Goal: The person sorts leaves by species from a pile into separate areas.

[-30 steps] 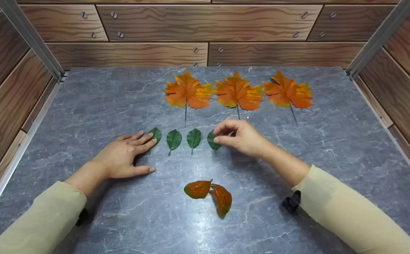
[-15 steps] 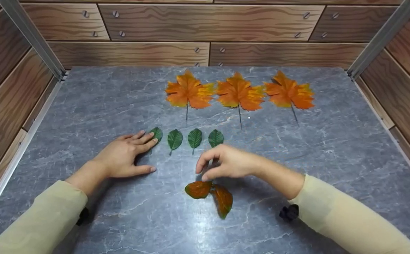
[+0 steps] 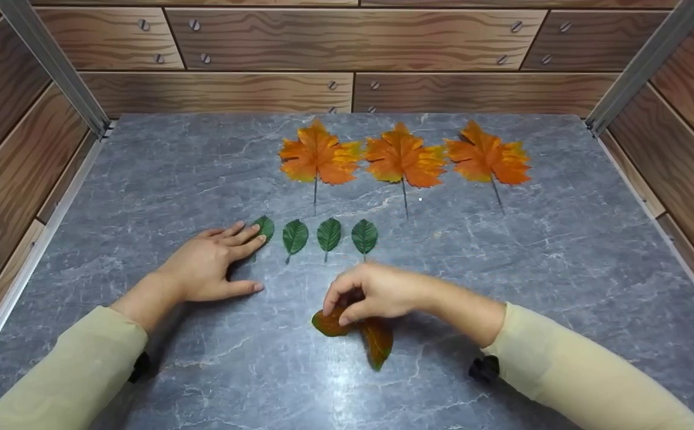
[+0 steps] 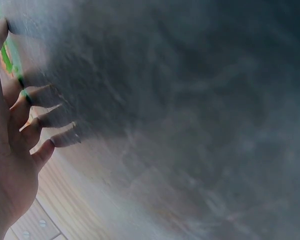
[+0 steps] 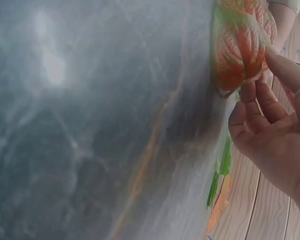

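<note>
My left hand lies flat on the table, fingers spread, with its fingertips over the edge of the leftmost green leaf. My right hand is over two reddish-brown leaves with green edges. Its bent index finger and thumb touch the left brown leaf, with a gap showing between their tips. The right brown leaf lies partly under that hand. In the right wrist view the thumb meets the edge of a brown leaf. The left wrist view shows the left hand beside the tabletop.
More green leaves stand in the same row: a second, a third and a rightmost one. Behind them lie three orange maple leaves. Wood-patterned walls enclose the grey marbled table.
My right hand has left the rightmost green leaf and moved towards me, coming down onto the left brown leaf. The left hand has stayed in place.
</note>
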Available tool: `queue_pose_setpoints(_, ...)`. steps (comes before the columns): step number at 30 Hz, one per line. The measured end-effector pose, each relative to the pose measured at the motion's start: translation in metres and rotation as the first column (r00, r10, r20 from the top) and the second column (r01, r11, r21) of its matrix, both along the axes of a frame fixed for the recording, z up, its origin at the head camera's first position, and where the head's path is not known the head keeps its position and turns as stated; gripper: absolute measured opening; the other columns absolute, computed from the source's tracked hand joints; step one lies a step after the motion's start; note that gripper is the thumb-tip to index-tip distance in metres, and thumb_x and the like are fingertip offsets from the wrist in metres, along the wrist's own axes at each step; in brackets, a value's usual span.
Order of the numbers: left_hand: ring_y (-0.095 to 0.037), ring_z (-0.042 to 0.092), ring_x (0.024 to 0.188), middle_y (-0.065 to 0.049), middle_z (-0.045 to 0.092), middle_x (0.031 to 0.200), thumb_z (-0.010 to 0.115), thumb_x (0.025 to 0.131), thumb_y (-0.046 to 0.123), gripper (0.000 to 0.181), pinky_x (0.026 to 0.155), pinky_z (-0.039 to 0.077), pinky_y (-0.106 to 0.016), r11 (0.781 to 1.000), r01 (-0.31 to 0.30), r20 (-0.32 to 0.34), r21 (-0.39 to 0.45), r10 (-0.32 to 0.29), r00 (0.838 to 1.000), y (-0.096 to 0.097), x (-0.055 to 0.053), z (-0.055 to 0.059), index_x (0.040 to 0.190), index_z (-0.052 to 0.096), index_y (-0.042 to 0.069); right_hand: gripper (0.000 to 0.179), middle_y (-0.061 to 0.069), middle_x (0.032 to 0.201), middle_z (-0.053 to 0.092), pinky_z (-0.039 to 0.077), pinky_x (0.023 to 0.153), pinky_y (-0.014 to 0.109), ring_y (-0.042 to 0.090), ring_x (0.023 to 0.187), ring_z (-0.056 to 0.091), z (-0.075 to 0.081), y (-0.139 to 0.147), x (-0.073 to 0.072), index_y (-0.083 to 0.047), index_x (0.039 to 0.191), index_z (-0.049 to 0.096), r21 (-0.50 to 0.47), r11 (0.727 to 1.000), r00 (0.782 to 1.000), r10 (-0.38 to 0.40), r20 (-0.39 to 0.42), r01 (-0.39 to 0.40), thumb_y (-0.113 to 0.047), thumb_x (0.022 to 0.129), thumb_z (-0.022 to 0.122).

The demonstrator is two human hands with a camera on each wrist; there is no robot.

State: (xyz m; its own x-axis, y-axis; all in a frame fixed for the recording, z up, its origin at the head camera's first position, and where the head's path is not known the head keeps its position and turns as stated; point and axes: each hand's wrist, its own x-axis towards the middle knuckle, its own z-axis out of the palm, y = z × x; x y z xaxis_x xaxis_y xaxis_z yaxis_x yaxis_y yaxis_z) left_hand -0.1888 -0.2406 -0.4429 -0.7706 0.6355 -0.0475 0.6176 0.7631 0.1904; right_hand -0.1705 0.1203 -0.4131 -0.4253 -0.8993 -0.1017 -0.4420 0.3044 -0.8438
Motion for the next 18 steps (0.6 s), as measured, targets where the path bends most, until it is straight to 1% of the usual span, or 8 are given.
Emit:
queue_pose_setpoints(4,-0.036,0.029,0.157,-0.008,0.031,0.171,0.056,0.096,0.076,0.093,0.121,0.031,-0.063,1.000,-0.004,0.003,-0.007,0.004,1.000,0.000,0.000,-0.001,0.166,0.039,0.016,0.016,-0.001,0.110,0.078,0.057,0.089,0.027,0.007,0.099,0.069,-0.001,0.000,0.001,-0.010,0.112,0.083,-0.010,1.000,1.000,-0.008,-0.029,0.008,-0.005,0.097,0.077)
queue_pose_setpoints(7,-0.036,0.028,0.158,-0.008,0.031,0.172,0.055,0.096,0.077,0.094,0.122,0.030,-0.063,1.000,-0.005,0.005,-0.012,0.006,1.000,0.000,-0.001,-0.001,0.166,0.038,0.017,0.017,-0.003,0.110,0.079,0.058,0.089,0.029,0.008,0.100,0.070,0.001,0.001,0.001,-0.011,0.112,0.083,-0.041,0.998,0.999,-0.049,-0.007,0.049,-0.004,0.098,0.076)
queue_pose_setpoints(10,-0.037,0.029,0.157,-0.008,0.031,0.171,0.055,0.097,0.077,0.094,0.122,0.030,-0.063,1.000,-0.004,0.002,-0.015,0.004,1.000,0.000,-0.001,-0.001,0.167,0.038,0.017,0.020,-0.002,0.113,0.078,0.059,0.089,0.031,0.012,0.101,0.071,0.006,0.005,-0.001,-0.010,0.115,0.083,-0.101,0.990,0.995,-0.099,0.017,0.100,-0.004,0.098,0.076)
queue_pose_setpoints(14,-0.037,0.029,0.157,-0.009,0.032,0.171,0.056,0.097,0.076,0.094,0.121,0.031,-0.063,1.000,-0.001,-0.007,-0.014,0.001,1.000,0.000,-0.001,-0.001,0.166,0.038,0.016,0.022,0.003,0.116,0.077,0.060,0.089,0.034,0.019,0.104,0.070,0.013,0.016,-0.006,-0.008,0.118,0.082,-0.197,0.964,0.983,-0.181,0.014,0.180,-0.004,0.098,0.075)
queue_pose_setpoints(16,-0.037,0.030,0.157,-0.009,0.032,0.171,0.056,0.097,0.076,0.094,0.121,0.031,-0.063,1.000,0.001,-0.011,-0.014,-0.001,1.000,0.000,0.000,0.000,0.166,0.039,0.016,0.022,0.005,0.117,0.077,0.060,0.088,0.034,0.021,0.105,0.070,0.017,0.024,-0.010,-0.007,0.119,0.082,-0.232,0.945,0.972,-0.234,0.018,0.231,-0.004,0.098,0.075)
queue_pose_setpoints(18,-0.038,0.030,0.157,-0.009,0.032,0.171,0.056,0.097,0.076,0.093,0.121,0.032,-0.063,1.000,0.002,-0.013,-0.015,-0.002,1.000,0.001,0.000,0.000,0.166,0.039,0.015,0.022,0.007,0.117,0.076,0.061,0.086,0.033,0.022,0.104,0.070,0.019,0.034,-0.015,-0.006,0.120,0.081,-0.258,0.922,0.956,-0.291,0.027,0.288,-0.004,0.099,0.075)
